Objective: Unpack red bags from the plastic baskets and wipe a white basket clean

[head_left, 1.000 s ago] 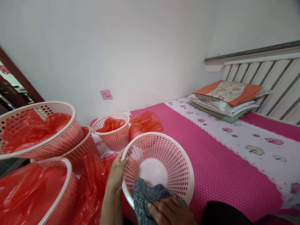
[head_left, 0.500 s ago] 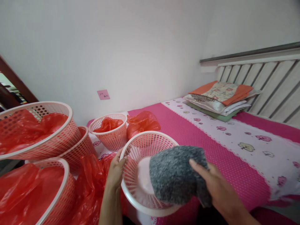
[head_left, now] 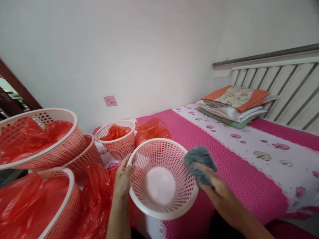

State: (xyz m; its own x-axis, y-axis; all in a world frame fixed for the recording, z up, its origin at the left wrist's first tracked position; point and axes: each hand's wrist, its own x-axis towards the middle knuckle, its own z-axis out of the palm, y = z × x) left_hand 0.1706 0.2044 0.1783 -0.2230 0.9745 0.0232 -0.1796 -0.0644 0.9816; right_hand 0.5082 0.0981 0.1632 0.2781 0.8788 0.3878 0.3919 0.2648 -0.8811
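A round pink plastic basket [head_left: 159,186] with a perforated wall is tilted towards me over the bed, its inside bare. My left hand [head_left: 123,177] grips its rim on the left side, thumb near the inner edge. A grey cloth [head_left: 200,161] is bunched up in my right hand [head_left: 211,181], at the right edge of the basket. The cloth is slightly blurred; whether it touches the rim I cannot tell.
Several pink baskets [head_left: 50,151] holding red plastic bags stand at the left. Behind my basket lies a red bag [head_left: 153,129] beside a small basket [head_left: 117,146]. Pillows [head_left: 234,103] are stacked on the bed [head_left: 224,156] near a slatted headboard [head_left: 279,89].
My right hand has drawn the grey cloth back from over the basket's opening to its right edge, bunching it smaller. The left hand still holds the rim.
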